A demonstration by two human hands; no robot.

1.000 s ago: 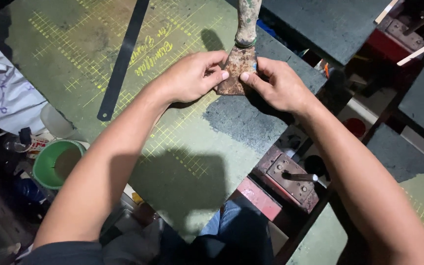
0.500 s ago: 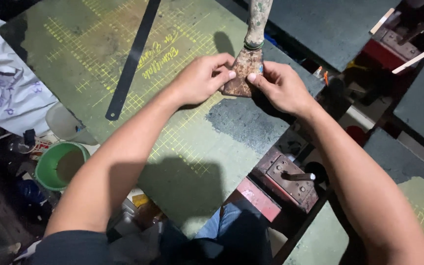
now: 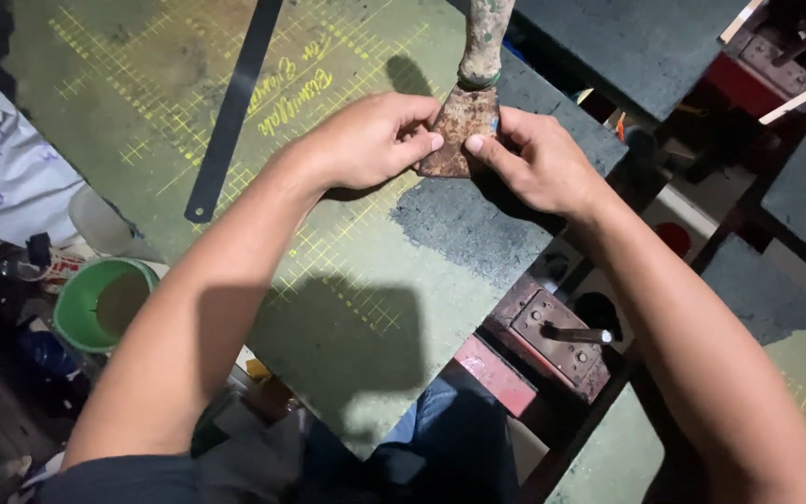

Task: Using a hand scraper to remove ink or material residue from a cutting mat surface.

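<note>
Left hand point(image 3: 366, 140) and right hand point(image 3: 538, 159) are pinching a rusty flat scraper blade point(image 3: 451, 131), its grimy handle pointing to 12 o'clock, on the green gridded surface point(image 3: 328, 280).

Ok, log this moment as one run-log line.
left hand: pinching scraper blade's left edge | right hand: pinching right edge | rusty scraper: blade on green cutting mat | metal ruler: lying apart
</note>
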